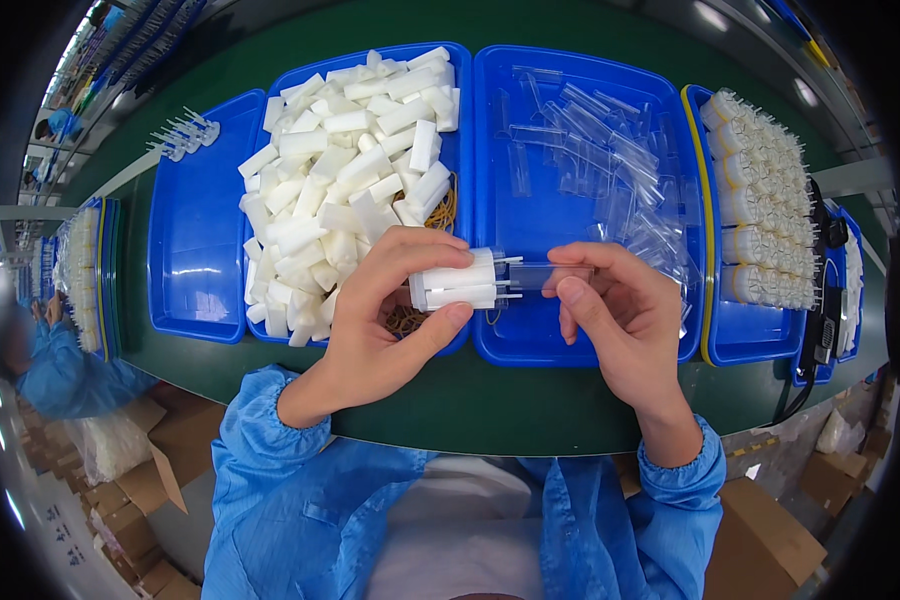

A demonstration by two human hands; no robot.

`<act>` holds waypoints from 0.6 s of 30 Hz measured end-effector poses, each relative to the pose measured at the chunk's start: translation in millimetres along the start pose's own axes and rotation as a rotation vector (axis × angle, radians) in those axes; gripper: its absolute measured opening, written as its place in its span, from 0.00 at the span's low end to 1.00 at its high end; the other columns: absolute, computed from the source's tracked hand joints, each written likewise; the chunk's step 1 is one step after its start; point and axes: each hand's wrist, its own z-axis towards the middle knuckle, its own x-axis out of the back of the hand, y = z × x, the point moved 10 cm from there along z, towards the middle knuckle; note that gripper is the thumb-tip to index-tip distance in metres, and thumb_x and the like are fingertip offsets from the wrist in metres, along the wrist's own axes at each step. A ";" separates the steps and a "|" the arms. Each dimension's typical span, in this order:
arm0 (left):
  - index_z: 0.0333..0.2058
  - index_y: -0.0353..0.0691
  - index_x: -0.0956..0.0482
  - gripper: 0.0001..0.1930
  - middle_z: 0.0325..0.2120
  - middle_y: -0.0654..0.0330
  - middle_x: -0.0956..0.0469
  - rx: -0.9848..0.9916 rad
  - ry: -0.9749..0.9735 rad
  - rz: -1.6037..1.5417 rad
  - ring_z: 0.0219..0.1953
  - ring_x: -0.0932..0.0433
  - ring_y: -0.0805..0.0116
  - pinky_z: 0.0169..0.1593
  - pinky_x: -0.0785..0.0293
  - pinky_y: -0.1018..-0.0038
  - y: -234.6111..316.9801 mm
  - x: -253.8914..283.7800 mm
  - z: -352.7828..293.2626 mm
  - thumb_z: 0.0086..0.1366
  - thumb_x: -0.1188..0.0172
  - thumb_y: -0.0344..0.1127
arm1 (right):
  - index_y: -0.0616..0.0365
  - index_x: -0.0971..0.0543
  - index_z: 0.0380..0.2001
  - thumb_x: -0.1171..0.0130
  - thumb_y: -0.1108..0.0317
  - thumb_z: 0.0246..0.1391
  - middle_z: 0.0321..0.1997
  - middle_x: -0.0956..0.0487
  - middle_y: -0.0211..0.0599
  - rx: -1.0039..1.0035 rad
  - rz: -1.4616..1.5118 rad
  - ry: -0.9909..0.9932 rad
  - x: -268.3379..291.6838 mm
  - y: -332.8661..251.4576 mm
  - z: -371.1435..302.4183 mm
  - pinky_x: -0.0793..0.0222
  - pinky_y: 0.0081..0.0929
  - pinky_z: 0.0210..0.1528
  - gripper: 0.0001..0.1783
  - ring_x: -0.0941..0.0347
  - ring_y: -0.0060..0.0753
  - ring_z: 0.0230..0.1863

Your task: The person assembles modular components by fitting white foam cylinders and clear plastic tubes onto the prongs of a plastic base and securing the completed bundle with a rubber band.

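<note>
My left hand (pixel 390 300) is closed around a small bundle of white blocks (pixel 460 290), with thin white pins sticking out toward the right. Between my right hand's (pixel 620 320) thumb and fingers is a clear plastic tube (pixel 535 277), its left end close to the pins. I cannot tell whether the tube covers any pin. Behind my left hand a blue tray (pixel 462 110) is heaped with loose white foam pieces (pixel 345 170). Beyond my right hand, another blue tray (pixel 580 345) holds loose clear tubes (pixel 610 150).
At right, rows of bundled white pieces (pixel 760 200) fill another tray. A blue tray (pixel 195 280) at left has several pinned white pieces (pixel 185 135) at its far end. Tan rubber bands (pixel 445 212) lie among the foam. A co-worker's blue sleeve (pixel 80 375) shows far left; cardboard boxes (pixel 765 540) stand below.
</note>
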 end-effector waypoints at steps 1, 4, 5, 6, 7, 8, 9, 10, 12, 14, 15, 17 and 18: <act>0.52 0.36 0.24 0.18 0.53 0.54 0.30 0.000 0.001 0.000 0.52 0.24 0.66 0.49 0.22 0.74 0.1 0.3 -0.2 0.64 0.37 0.23 | 0.66 0.21 0.50 0.37 0.76 0.60 0.31 0.20 0.31 0.000 0.000 -0.001 0.1 -0.4 -0.2 0.34 0.13 0.27 0.14 0.28 0.13 0.27; 0.52 0.36 0.24 0.18 0.53 0.53 0.30 0.001 0.007 0.014 0.52 0.24 0.65 0.49 0.23 0.73 -0.3 0.9 -0.3 0.63 0.37 0.23 | 0.66 0.21 0.49 0.37 0.75 0.61 0.33 0.18 0.33 -0.034 0.004 -0.038 -3.3 3.8 -1.8 0.34 0.13 0.26 0.14 0.28 0.13 0.27; 0.52 0.36 0.24 0.18 0.53 0.53 0.30 -0.037 0.006 0.046 0.52 0.24 0.65 0.49 0.23 0.73 2.3 0.1 0.1 0.63 0.37 0.23 | 0.66 0.20 0.49 0.37 0.75 0.60 0.34 0.18 0.35 -0.024 -0.018 -0.033 -3.4 5.2 -2.2 0.34 0.13 0.27 0.14 0.28 0.13 0.27; 0.52 0.35 0.24 0.18 0.53 0.53 0.30 -0.076 0.004 0.077 0.51 0.24 0.65 0.49 0.22 0.73 4.9 -0.6 0.3 0.63 0.37 0.23 | 0.67 0.20 0.49 0.37 0.76 0.60 0.34 0.17 0.36 -0.014 -0.039 -0.029 -3.6 5.5 -2.4 0.34 0.13 0.27 0.14 0.28 0.13 0.27; 0.52 0.35 0.24 0.18 0.53 0.53 0.30 -0.076 0.004 0.076 0.51 0.24 0.65 0.49 0.22 0.73 3.9 -0.8 0.3 0.63 0.37 0.23 | 0.67 0.20 0.49 0.37 0.76 0.60 0.34 0.17 0.36 -0.014 -0.040 -0.028 -4.2 5.5 -2.4 0.34 0.13 0.27 0.14 0.28 0.13 0.27; 0.52 0.35 0.23 0.18 0.53 0.53 0.30 -0.088 0.005 0.084 0.51 0.23 0.65 0.50 0.23 0.73 4.1 -0.8 0.2 0.63 0.36 0.23 | 0.67 0.20 0.48 0.38 0.75 0.61 0.34 0.16 0.39 0.001 -0.055 -0.024 -4.5 4.0 -2.2 0.33 0.13 0.26 0.13 0.28 0.14 0.25; 0.52 0.35 0.23 0.18 0.53 0.53 0.30 -0.100 0.006 0.092 0.51 0.23 0.65 0.50 0.23 0.73 4.8 -1.0 0.2 0.62 0.36 0.23 | 0.67 0.20 0.48 0.39 0.74 0.62 0.34 0.16 0.43 0.017 -0.070 -0.019 -4.4 2.4 -2.2 0.33 0.14 0.25 0.13 0.28 0.15 0.23; 0.52 0.35 0.23 0.18 0.53 0.53 0.30 -0.099 0.007 0.093 0.51 0.23 0.65 0.50 0.23 0.73 5.1 -1.2 0.2 0.62 0.36 0.23 | 0.67 0.20 0.48 0.39 0.74 0.62 0.34 0.16 0.43 0.017 -0.070 -0.020 -4.0 2.5 -2.8 0.33 0.14 0.25 0.13 0.28 0.15 0.23; 0.52 0.35 0.23 0.18 0.52 0.53 0.30 -0.066 0.005 0.097 0.51 0.24 0.65 0.50 0.23 0.72 3.8 -2.1 0.9 0.62 0.35 0.24 | 0.67 0.19 0.48 0.36 0.77 0.59 0.35 0.17 0.37 0.034 -0.030 -0.025 -3.3 0.7 -5.0 0.33 0.13 0.27 0.14 0.27 0.14 0.27; 0.51 0.35 0.22 0.18 0.52 0.53 0.29 -0.054 0.010 0.098 0.51 0.23 0.65 0.49 0.23 0.73 4.0 -1.9 1.1 0.62 0.34 0.24 | 0.67 0.19 0.48 0.36 0.77 0.59 0.35 0.16 0.37 0.033 -0.030 -0.028 -4.2 -1.6 -5.8 0.32 0.13 0.28 0.14 0.26 0.14 0.28; 0.50 0.35 0.21 0.17 0.52 0.54 0.29 -0.042 0.016 0.098 0.50 0.23 0.66 0.49 0.23 0.73 3.1 -1.3 1.1 0.61 0.33 0.25 | 0.67 0.19 0.48 0.36 0.77 0.59 0.35 0.16 0.37 0.031 -0.031 -0.031 -4.9 -2.7 -6.1 0.31 0.13 0.29 0.13 0.25 0.15 0.29; 0.51 0.34 0.22 0.18 0.53 0.51 0.29 -0.076 -0.036 0.173 0.52 0.24 0.63 0.51 0.24 0.72 4.6 -1.4 0.9 0.61 0.35 0.22 | 0.67 0.18 0.47 0.36 0.77 0.59 0.35 0.16 0.38 0.049 -0.034 -0.027 -6.0 -6.0 -7.7 0.30 0.13 0.31 0.13 0.24 0.16 0.30; 0.52 0.33 0.24 0.19 0.54 0.48 0.30 -0.110 -0.086 0.247 0.54 0.25 0.61 0.53 0.25 0.71 6.7 -4.9 0.2 0.61 0.37 0.20 | 0.67 0.18 0.47 0.36 0.77 0.58 0.35 0.16 0.38 0.067 -0.038 -0.024 -6.5 -8.2 -8.0 0.28 0.14 0.32 0.13 0.23 0.16 0.31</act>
